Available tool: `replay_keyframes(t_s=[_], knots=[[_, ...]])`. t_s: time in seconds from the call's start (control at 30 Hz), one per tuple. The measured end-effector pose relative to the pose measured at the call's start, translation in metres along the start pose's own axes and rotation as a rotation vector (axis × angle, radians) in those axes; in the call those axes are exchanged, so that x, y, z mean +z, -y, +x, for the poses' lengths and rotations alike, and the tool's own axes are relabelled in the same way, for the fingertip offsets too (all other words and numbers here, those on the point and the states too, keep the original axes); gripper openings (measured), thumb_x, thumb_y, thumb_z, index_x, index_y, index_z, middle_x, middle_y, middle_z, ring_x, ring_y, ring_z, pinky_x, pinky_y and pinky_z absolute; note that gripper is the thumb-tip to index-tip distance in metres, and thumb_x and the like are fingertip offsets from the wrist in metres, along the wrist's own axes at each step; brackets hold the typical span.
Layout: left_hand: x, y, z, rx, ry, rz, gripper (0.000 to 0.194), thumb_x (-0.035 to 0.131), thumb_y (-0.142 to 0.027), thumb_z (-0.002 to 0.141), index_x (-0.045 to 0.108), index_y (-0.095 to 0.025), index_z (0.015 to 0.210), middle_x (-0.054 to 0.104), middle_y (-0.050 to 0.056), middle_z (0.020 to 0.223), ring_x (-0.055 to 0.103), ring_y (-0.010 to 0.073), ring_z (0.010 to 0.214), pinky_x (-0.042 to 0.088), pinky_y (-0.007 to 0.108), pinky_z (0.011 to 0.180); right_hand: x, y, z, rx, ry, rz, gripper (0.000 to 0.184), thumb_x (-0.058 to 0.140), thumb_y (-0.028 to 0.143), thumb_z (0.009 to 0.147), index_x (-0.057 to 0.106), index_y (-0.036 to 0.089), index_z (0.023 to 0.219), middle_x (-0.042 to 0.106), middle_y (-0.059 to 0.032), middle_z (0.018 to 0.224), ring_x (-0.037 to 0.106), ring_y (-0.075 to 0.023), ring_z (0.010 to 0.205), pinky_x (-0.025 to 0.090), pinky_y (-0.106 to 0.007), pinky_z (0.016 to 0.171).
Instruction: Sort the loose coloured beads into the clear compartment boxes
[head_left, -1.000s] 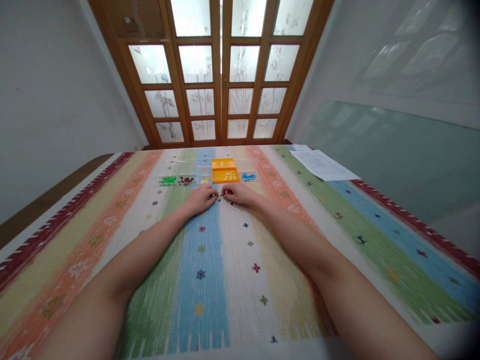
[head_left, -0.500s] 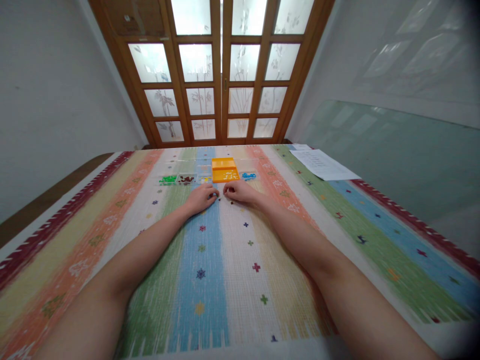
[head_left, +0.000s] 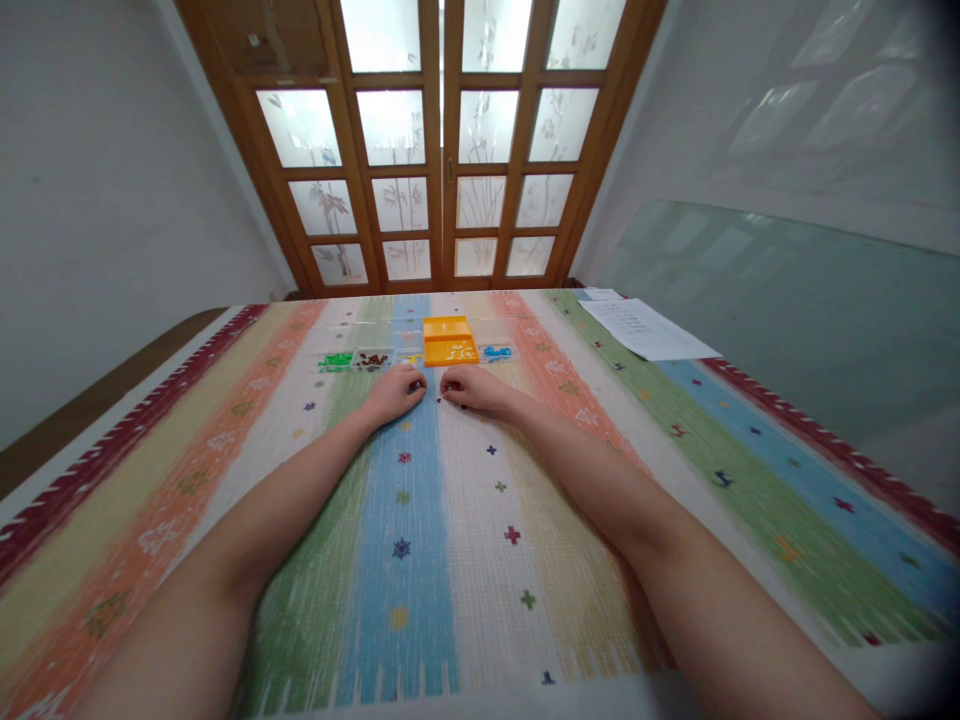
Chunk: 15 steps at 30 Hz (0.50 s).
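My left hand (head_left: 396, 394) rests on the striped cloth with its fingers curled together. My right hand (head_left: 474, 388) is close beside it, thumb and fingertips pinched low over the cloth. What either hand holds, if anything, is too small to make out. A tiny dark piece (head_left: 439, 400) lies by the right fingertips. Just beyond the hands sits an open orange box (head_left: 450, 350) with small white pieces in it. Clear compartments flank it: green pieces (head_left: 335, 360), dark brown pieces (head_left: 373, 360) and yellow pieces (head_left: 411, 358) on the left, blue pieces (head_left: 496, 352) on the right.
The table is covered by a striped, patterned cloth (head_left: 402, 500). Printed paper (head_left: 645, 330) lies at the far right. A glass panel (head_left: 787, 290) leans along the right wall, and wooden glazed doors (head_left: 442, 180) stand behind the table.
My left hand has shifted slightly left, widening the gap to my right hand. The right hand has moved a little left, over the spot where a small dark piece showed.
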<state>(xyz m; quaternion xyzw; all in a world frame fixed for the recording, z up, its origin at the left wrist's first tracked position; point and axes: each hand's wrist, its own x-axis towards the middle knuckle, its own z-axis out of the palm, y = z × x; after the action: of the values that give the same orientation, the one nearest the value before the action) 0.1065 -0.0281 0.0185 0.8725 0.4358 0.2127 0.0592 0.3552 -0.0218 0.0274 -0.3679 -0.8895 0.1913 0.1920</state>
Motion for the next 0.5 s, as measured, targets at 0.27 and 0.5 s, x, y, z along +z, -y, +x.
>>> replay_keyframes(t_s=[0.27, 0.5], knots=[[0.001, 0.004, -0.001, -0.032, -0.031, 0.034, 0.013, 0.063, -0.028, 0.092, 0.074, -0.023, 0.094, 0.070, 0.006, 0.094, 0.063, 0.0236, 0.092, 0.049, 0.036, 0.084, -0.008, 0.000, -0.003, 0.125, -0.251, 0.107, 0.011, 0.057, 0.020, 0.090, 0.067, 0.019, 0.093, 0.070, -0.0044, 0.089, 0.059, -0.0174, 0.080, 0.041, -0.027, 0.075], [-0.001, 0.003, -0.001, -0.035, -0.042, 0.034, 0.014, 0.061, -0.028, 0.094, 0.074, -0.022, 0.092, 0.072, 0.008, 0.095, 0.065, 0.0251, 0.093, 0.049, 0.036, 0.083, -0.008, -0.027, 0.002, 0.253, -0.467, 0.207, 0.017, 0.056, 0.026, 0.090, 0.070, 0.021, 0.098, 0.073, -0.0079, 0.096, 0.064, -0.0208, 0.088, 0.050, -0.033, 0.082]])
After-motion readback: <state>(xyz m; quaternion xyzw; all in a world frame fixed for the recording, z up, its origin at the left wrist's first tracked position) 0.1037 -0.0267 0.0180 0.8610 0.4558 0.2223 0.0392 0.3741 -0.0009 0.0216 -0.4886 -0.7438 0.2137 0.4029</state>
